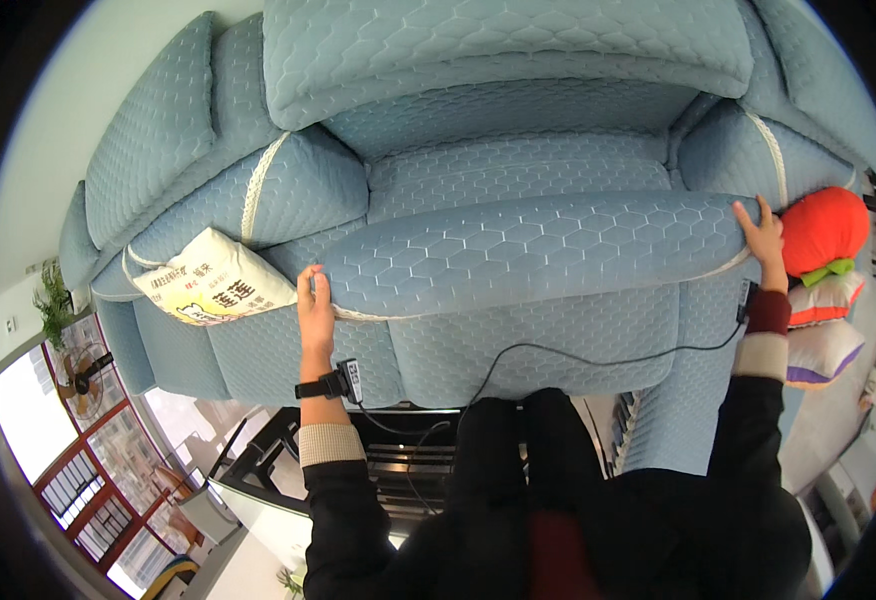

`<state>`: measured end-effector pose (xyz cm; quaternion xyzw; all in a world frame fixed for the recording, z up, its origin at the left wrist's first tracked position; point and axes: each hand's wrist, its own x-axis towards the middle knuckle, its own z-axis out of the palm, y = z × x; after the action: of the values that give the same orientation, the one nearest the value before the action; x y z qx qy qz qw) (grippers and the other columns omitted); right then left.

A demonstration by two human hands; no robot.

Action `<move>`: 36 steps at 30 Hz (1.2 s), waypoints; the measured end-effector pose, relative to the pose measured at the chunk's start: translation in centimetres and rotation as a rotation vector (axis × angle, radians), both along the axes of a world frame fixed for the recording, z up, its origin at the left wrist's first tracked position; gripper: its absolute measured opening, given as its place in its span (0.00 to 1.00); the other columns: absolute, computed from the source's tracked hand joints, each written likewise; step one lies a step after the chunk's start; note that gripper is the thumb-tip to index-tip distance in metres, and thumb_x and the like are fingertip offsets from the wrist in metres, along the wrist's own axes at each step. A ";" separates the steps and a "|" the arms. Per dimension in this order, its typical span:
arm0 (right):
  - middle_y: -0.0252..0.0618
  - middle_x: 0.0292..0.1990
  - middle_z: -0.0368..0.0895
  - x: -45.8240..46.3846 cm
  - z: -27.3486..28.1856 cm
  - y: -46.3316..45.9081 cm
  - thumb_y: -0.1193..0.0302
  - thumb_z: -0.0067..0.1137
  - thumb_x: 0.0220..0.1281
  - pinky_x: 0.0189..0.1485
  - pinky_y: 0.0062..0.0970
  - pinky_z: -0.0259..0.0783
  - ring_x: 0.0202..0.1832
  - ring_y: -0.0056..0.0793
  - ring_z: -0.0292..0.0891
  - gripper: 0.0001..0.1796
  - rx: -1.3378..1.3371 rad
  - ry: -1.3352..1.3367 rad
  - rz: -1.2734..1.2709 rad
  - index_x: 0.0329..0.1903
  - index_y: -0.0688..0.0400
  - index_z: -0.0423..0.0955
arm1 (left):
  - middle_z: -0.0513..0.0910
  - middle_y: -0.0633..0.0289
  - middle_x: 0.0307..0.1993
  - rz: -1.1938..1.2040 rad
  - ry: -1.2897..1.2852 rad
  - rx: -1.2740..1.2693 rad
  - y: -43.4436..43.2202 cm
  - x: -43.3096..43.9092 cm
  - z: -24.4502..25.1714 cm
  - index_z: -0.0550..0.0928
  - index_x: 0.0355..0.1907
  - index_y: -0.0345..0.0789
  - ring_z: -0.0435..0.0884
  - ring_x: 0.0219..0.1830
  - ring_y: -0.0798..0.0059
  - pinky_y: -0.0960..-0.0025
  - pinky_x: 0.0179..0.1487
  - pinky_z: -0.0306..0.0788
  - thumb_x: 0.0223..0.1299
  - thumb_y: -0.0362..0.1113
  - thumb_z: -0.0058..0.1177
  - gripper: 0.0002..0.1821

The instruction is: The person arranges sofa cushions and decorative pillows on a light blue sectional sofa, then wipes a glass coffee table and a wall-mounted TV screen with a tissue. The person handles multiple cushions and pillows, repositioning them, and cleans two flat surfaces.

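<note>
A long blue quilted sofa cushion point(535, 247) with a hexagon pattern stands tilted over the seat of the blue sofa point(528, 352). Pale trim runs along its lower edge. At its left end, my left hand point(316, 311) grips the cushion's side. My right hand point(764, 236) holds the opposite end, thumb and fingers spread around the corner. Just left of my left hand lies a cream throw pillow point(213, 281) with printed writing and a cartoon picture. Close beside my right hand sits a red plush pillow point(824, 232) with a green tie.
Blue back cushions point(505, 67) line the sofa behind. Two white-and-coloured pillows point(824, 349) lie at the right. A black cable point(558, 358) sags between devices at my wrists. Below left is a dark slatted rack point(408, 465); a fan point(82, 379) stands near the window.
</note>
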<state>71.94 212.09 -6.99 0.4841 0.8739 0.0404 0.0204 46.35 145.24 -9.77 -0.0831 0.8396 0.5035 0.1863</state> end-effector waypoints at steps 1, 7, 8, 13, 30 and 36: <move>0.48 0.46 0.79 0.3 -1.8 2.1 0.48 0.65 0.56 0.53 0.30 0.69 0.48 0.38 0.76 0.35 -0.199 0.223 0.005 0.59 0.58 0.70 | 0.71 0.58 0.58 0.000 0.000 -0.003 0.2 -0.2 0.0 0.72 0.57 0.39 0.66 0.60 0.68 0.67 0.65 0.58 0.71 0.46 0.49 0.19; 0.41 0.42 0.78 2.7 -5.0 5.3 0.50 0.68 0.55 0.48 0.24 0.68 0.45 0.25 0.73 0.34 -0.781 0.623 -0.222 0.58 0.57 0.71 | 0.70 0.52 0.61 0.181 -0.184 0.063 4.4 -3.8 1.9 0.66 0.67 0.40 0.68 0.62 0.64 0.64 0.63 0.63 0.69 0.49 0.52 0.29; 0.40 0.41 0.78 2.7 -4.0 5.0 0.51 0.67 0.55 0.48 0.23 0.68 0.44 0.24 0.72 0.33 -0.741 0.587 -0.174 0.57 0.57 0.71 | 0.70 0.51 0.62 0.152 -0.127 0.056 5.3 -4.8 2.4 0.66 0.67 0.39 0.68 0.62 0.64 0.64 0.63 0.63 0.68 0.50 0.52 0.30; 0.40 0.47 0.77 0.4 1.6 4.8 0.52 0.66 0.58 0.53 0.23 0.66 0.49 0.25 0.71 0.31 -0.744 0.612 -0.215 0.58 0.58 0.70 | 0.70 0.51 0.61 0.090 0.043 -0.030 8.5 -8.5 4.7 0.67 0.65 0.38 0.68 0.61 0.63 0.63 0.64 0.62 0.68 0.55 0.51 0.31; 0.61 0.60 0.67 -14.6 -12.9 13.7 0.44 0.57 0.59 0.65 0.45 0.59 0.64 0.57 0.61 0.36 -0.025 0.493 0.025 0.59 0.58 0.69 | 0.73 0.51 0.63 0.153 0.273 -0.205 12.9 -23.3 -8.0 0.68 0.65 0.31 0.71 0.62 0.60 0.64 0.63 0.62 0.67 0.45 0.49 0.29; 0.53 0.69 0.58 -16.3 -17.3 15.6 0.51 0.51 0.66 0.65 0.47 0.58 0.68 0.54 0.56 0.33 0.147 -0.015 0.163 0.66 0.58 0.62 | 0.74 0.56 0.62 0.022 0.307 -0.368 10.5 -28.1 -15.2 0.69 0.65 0.32 0.73 0.60 0.60 0.63 0.59 0.67 0.67 0.43 0.48 0.27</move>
<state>55.67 227.67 -24.32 0.4111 0.9049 0.1095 -0.0118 18.20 155.70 -24.92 -0.0472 0.9347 0.3508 0.0329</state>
